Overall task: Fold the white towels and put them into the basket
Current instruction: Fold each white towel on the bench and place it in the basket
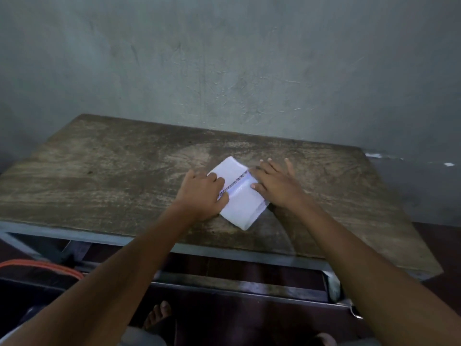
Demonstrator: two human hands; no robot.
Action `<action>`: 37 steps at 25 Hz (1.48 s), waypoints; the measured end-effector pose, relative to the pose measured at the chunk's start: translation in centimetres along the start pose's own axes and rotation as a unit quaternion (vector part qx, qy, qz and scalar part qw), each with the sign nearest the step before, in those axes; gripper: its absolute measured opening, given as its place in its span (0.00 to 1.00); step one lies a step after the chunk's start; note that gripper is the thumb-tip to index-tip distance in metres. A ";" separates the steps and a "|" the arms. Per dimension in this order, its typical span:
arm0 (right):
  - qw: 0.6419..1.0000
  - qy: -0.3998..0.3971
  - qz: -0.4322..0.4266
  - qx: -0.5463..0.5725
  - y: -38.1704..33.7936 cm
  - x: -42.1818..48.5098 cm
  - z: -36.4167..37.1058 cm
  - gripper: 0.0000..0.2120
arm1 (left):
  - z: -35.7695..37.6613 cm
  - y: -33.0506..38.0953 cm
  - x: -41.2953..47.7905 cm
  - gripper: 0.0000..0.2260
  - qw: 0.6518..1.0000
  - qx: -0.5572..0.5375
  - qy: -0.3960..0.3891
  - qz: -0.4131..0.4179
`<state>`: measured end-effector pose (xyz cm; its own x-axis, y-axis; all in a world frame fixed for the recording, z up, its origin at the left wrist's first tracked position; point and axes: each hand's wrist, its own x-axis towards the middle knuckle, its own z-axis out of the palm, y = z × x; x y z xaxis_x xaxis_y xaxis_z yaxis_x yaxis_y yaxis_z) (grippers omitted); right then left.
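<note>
One white towel [239, 203], folded small, lies mid-tabletop [112, 171]. We've got two hands on it: our left hand [202, 193] curls its fingers over the striped hem, and our right hand [274, 186] presses flat, fingers spread. One orange-rimmed container [37, 267] sits below, left.

Two arms of one person reach up from the bottom edge of the view. The left arm [139, 250] and the right arm [354, 248] are bare along their whole visible length. The left hand [202, 196] and the right hand [274, 186] are bare too, and the right fingers [290, 169] have short-trimmed nails. A sliver of pale cloth [10, 337] sits by the left arm in the bottom left corner, too little to identify. Grey fabric [142, 339] covers the lap. One bare foot [158, 314] shows its toes in dim, blurred shadow.
</note>
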<state>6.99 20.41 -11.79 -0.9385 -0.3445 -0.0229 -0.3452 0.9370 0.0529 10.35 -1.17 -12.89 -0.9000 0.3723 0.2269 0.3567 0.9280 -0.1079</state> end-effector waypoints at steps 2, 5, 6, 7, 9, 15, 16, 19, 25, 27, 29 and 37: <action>0.998 0.045 -0.001 0.033 -0.9 -0.2 -0.4 0.21 | -0.4 0.0 -1.5 0.21 1.000 -0.006 0.026 -0.008; 0.992 0.065 -0.027 0.108 -3.7 -0.9 0.1 0.20 | 0.2 -1.2 -3.1 0.23 0.995 -0.063 0.053 -0.060; 0.991 0.038 -0.039 0.126 -4.7 -1.2 0.5 0.23 | 0.7 -1.5 -3.6 0.27 0.993 -0.090 0.016 -0.081; 0.990 -0.004 -0.043 0.135 -5.4 -1.4 1.0 0.26 | 1.2 -1.7 -4.2 0.30 0.985 -0.127 -0.044 -0.105; 0.990 -0.070 -0.034 0.121 -5.5 -1.3 1.4 0.30 | 2.2 -1.8 -5.4 0.33 0.965 -0.186 -0.106 -0.153; 0.997 0.034 -0.057 0.049 -6.1 0.1 0.0 0.22 | 1.2 -2.1 -8.3 0.25 0.902 -0.310 0.030 -0.300; 0.993 0.053 -0.065 0.080 -7.3 0.1 0.0 0.20 | 0.8 -1.8 -9.0 0.24 0.887 -0.329 0.057 -0.320; 0.986 -0.011 -0.053 0.155 -10.5 0.5 1.0 0.23 | -0.1 -0.7 -10.3 0.16 0.857 -0.429 0.032 -0.285; 0.989 0.006 -0.020 0.146 -11.1 0.4 2.4 0.24 | -1.2 -0.2 -10.7 0.06 0.676 -0.663 -0.126 -0.295; 0.989 0.011 -0.020 0.145 -11.0 0.5 2.6 0.24 | -1.1 -0.1 -10.8 0.08 0.691 -0.652 -0.108 -0.292; 0.990 0.013 -0.015 0.137 -11.0 0.5 2.6 0.24 | -1.1 0.0 -10.6 0.13 0.701 -0.640 -0.095 -0.301; 0.990 0.000 -0.021 0.140 -11.2 0.4 2.4 0.24 | -1.2 0.2 -11.2 0.12 0.661 -0.681 -0.103 -0.297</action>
<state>10.46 9.94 -14.74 -0.9235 -0.3831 -0.0196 -0.3691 0.9012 -0.2271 20.84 -5.16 -14.32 -0.9475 0.0555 -0.3149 -0.3071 0.1159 0.9446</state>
